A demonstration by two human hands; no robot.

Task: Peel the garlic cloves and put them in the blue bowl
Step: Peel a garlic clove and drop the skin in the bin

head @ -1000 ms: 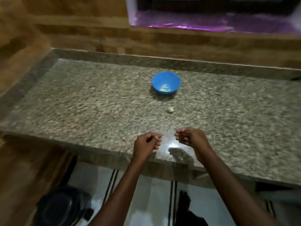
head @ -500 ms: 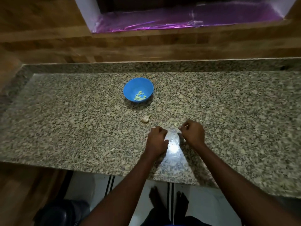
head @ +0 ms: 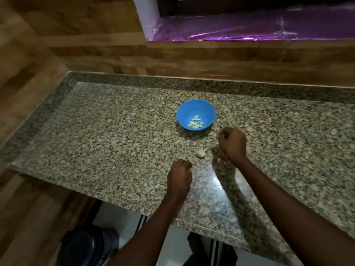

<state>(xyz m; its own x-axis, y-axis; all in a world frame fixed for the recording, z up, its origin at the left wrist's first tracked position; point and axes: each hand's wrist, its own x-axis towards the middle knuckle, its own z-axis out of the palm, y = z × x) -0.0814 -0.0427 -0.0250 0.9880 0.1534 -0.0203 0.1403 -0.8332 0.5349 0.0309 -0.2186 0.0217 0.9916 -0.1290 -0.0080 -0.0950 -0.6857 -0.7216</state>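
Fingers of both hands curled into loose fists; whether either holds anything cannot be told, though a pale speck shows at the right fingertips, too small to identify. Granite countertop lies under both fists and extends well beyond them on every side. Left hand rests knuckles-down near the counter's front edge; right hand sits farther in, raised slightly, casting a shadow toward the wrist. Blue bowl stands just beyond and left of the right fingertips, near but apart. Peeled garlic cloves lie in the bowl's bottom. One unpeeled garlic clove lies on the counter between the two fists, touching neither.
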